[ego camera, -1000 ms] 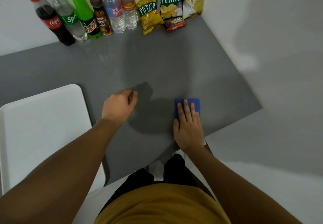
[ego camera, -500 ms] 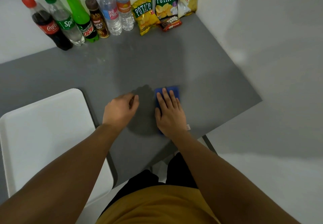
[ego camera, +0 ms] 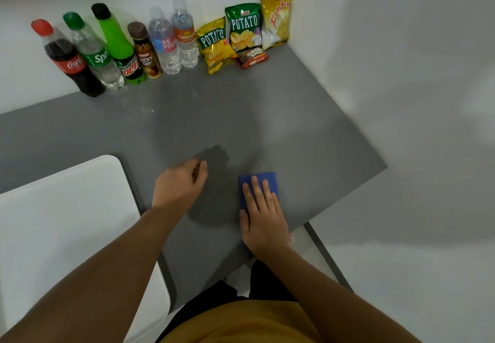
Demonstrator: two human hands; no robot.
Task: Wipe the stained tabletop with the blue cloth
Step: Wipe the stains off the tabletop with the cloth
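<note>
A folded blue cloth [ego camera: 263, 180] lies flat on the grey tabletop [ego camera: 308, 139] near its front edge. My right hand [ego camera: 261, 218] presses down on it with fingers spread flat, covering its near half. My left hand [ego camera: 180, 184] rests on the table to the left of the cloth, fingers curled loosely, holding nothing. A few faint pale specks show on the tabletop near the bottles.
Several drink bottles [ego camera: 115, 48] line the back wall, with snack bags [ego camera: 243, 30] and a small red packet [ego camera: 253, 58] in the back right corner. A white chair seat [ego camera: 61, 222] stands at the front left. The table's right corner [ego camera: 384, 167] meets open floor.
My right hand slid the cloth left toward my left hand, then back to the right and nearer the front edge. The left hand stayed put.
</note>
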